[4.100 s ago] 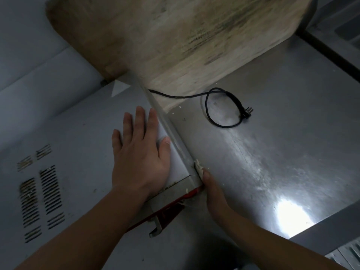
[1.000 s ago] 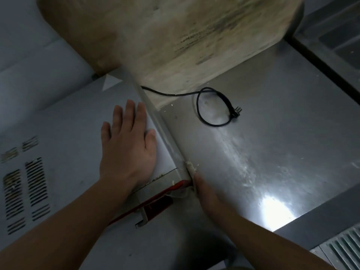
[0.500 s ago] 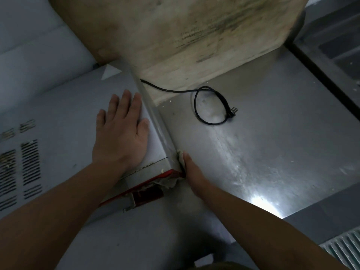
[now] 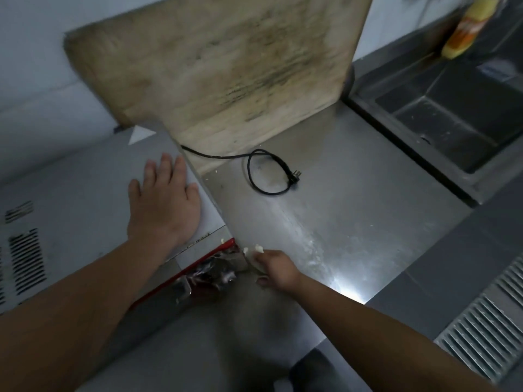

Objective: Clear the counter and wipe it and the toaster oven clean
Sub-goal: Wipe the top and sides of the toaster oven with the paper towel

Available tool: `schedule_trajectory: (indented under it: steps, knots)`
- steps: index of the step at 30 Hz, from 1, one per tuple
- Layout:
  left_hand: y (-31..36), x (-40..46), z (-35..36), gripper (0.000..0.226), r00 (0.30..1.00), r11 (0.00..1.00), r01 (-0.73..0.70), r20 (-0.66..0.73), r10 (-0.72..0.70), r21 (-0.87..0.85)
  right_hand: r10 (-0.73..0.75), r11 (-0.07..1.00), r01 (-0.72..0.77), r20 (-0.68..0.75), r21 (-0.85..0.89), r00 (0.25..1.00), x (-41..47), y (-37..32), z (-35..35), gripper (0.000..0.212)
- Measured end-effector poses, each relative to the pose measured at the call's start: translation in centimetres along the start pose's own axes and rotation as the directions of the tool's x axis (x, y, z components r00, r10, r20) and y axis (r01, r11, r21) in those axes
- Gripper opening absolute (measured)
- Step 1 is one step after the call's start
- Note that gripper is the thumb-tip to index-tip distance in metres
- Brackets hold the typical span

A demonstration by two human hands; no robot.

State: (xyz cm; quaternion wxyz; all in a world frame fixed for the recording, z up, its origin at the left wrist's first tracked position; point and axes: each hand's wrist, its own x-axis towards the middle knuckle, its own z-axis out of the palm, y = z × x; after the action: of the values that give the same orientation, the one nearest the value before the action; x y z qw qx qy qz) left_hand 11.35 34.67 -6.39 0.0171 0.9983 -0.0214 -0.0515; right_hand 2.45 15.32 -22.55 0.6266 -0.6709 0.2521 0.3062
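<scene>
Both hands work the toaster oven [image 4: 85,188]: left hand [image 4: 162,205] spread flat on top, right hand [image 4: 276,268] pinching a pale cloth [image 4: 253,254] at its front corner.

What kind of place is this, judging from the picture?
Probably a kitchen, perhaps a commercial one: a stainless steel counter, a sunken steel sink beside it, and a stained cutting board leaning against the wall.

Showing two bare forearms, with no sleeve reaching as far as either wrist. Wearing nothing on the left hand [image 4: 162,205]: no glove, ring or watch. Wearing nothing on the right hand [image 4: 276,268] either, wrist likewise bare. Showing short, plain nails on the left fingers [image 4: 165,165]. Blurring too much around the right fingers for more detail.
</scene>
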Motion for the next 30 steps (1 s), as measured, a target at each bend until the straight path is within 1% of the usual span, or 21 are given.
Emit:
schedule_trajectory:
  steps: [1, 3, 5, 6, 7, 9, 11, 13, 14, 15, 16, 17, 18, 20, 21, 24, 25, 28, 29, 30]
  knots:
    - [0.0, 0.1, 0.0, 0.063, 1.0, 1.0, -0.001, -0.001, 0.001, 0.007, 0.023, 1.0, -0.023, -0.007, -0.004, 1.0, -0.2, 0.1, -0.2, 0.04]
    - [-0.1, 0.1, 0.1, 0.063, 1.0, 1.0, -0.002, 0.002, 0.002, 0.002, 0.034, 0.996, -0.036, -0.028, -0.077, 0.999, -1.0, 0.0, -0.7, 0.04]
    - [-0.2, 0.2, 0.0, 0.063, 1.0, 1.0, -0.002, 0.004, 0.002, 0.004, 0.008, 0.978, -0.021, -0.061, -0.206, 0.998, -1.8, -0.5, -1.5, 0.037]
    - [-0.2, 0.2, -0.1, 0.064, 1.0, 1.0, -0.003, 0.006, 0.003, 0.018, -0.018, 0.953, -0.006, -0.078, -0.302, 0.997, -2.4, -0.7, -1.9, 0.035]
    - [0.0, 0.2, -0.2, 0.064, 1.0, 0.999, -0.004, 0.02, 0.004, 0.032, -0.059, 0.905, 0.018, -0.085, -0.425, 0.995, -2.8, -0.9, -2.3, 0.033]
    - [0.3, 0.1, -0.9, 0.064, 0.998, 0.999, -0.01, 0.065, 0.007, 0.045, -0.124, 0.754, 0.046, -0.073, -0.655, 0.99, -4.0, -1.2, -3.2, 0.033]
    - [0.8, 0.1, -1.6, 0.063, 0.996, 0.994, -0.037, 0.089, 0.027, 0.104, -0.134, 0.598, 0.039, -0.053, -0.801, 0.99, -5.2, -1.4, -3.8, 0.036]
    - [1.5, -0.3, -3.0, 0.058, 0.992, 0.962, -0.088, 0.107, 0.062, 0.26, -0.105, 0.467, 0.008, -0.047, -0.884, 0.993, -6.5, -1.2, -4.1, 0.041]
    - [2.0, -0.7, -3.8, 0.048, 0.987, 0.925, -0.135, 0.125, 0.096, 0.354, -0.082, 0.414, -0.012, -0.051, -0.91, 0.995, -7.2, -1.0, -4.2, 0.043]
    - [2.7, -1.1, -4.7, 0.034, 0.977, 0.881, -0.202, 0.151, 0.151, 0.428, -0.057, 0.374, -0.031, -0.056, -0.927, 0.997, -7.7, -0.9, -4.3, 0.045]
    - [3.7, -1.7, -5.4, 0.021, 0.96, 0.84, -0.274, 0.187, 0.209, 0.468, -0.039, 0.355, -0.05, -0.068, -0.934, 0.997, -8.5, -0.7, -4.5, 0.046]
    - [4.7, -2.3, -6.1, 0.016, 0.941, 0.817, -0.334, 0.212, 0.262, 0.471, -0.028, 0.354, -0.067, -0.082, -0.933, 0.996, -9.3, -0.6, -4.7, 0.047]
    - [5.8, -2.7, -6.4, 0.017, 0.921, 0.806, -0.387, 0.235, 0.312, 0.448, -0.023, 0.372, -0.085, -0.101, -0.924, 0.995, -10.1, -0.4, -5.0, 0.046]
    - [8.1, -3.7, -6.4, 0.02, 0.883, 0.795, -0.468, 0.231, 0.408, 0.387, -0.024, 0.436, -0.123, -0.148, -0.891, 0.989, -11.5, -0.2, -5.8, 0.045]
    - [9.6, -4.4, -6.1, 0.023, 0.857, 0.769, -0.515, 0.235, 0.459, 0.378, -0.027, 0.475, -0.143, -0.176, -0.868, 0.984, -12.2, -0.1, -6.5, 0.045]
    - [13.8, -6.8, -4.6, 0.036, 0.734, 0.615, -0.676, 0.289, 0.615, 0.407, -0.015, 0.525, -0.2, -0.244, -0.827, 0.97, -14.4, 0.1, -8.9, 0.045]
    - [15.0, -7.5, -3.9, 0.04, 0.696, 0.58, -0.715, 0.312, 0.647, 0.39, -0.007, 0.53, -0.212, -0.254, -0.821, 0.967, -14.9, 0.1, -9.9, 0.046]
    - [18.6, -10.0, -1.7, 0.041, 0.64, 0.544, -0.768, 0.394, 0.66, 0.337, -0.019, 0.568, -0.229, -0.291, -0.79, 0.957, -16.6, 0.4, -13.3, 0.042]
    - [19.6, -10.5, -0.7, 0.042, 0.624, 0.534, -0.781, 0.421, 0.658, 0.324, -0.017, 0.569, -0.241, -0.304, -0.786, 0.952, -17.0, 0.8, -14.5, 0.039]
    - [20.3, -11.2, 0.1, 0.042, 0.623, 0.536, -0.782, 0.443, 0.645, 0.318, -0.029, 0.559, -0.247, -0.317, -0.792, 0.948, -17.2, 1.2, -15.7, 0.036]
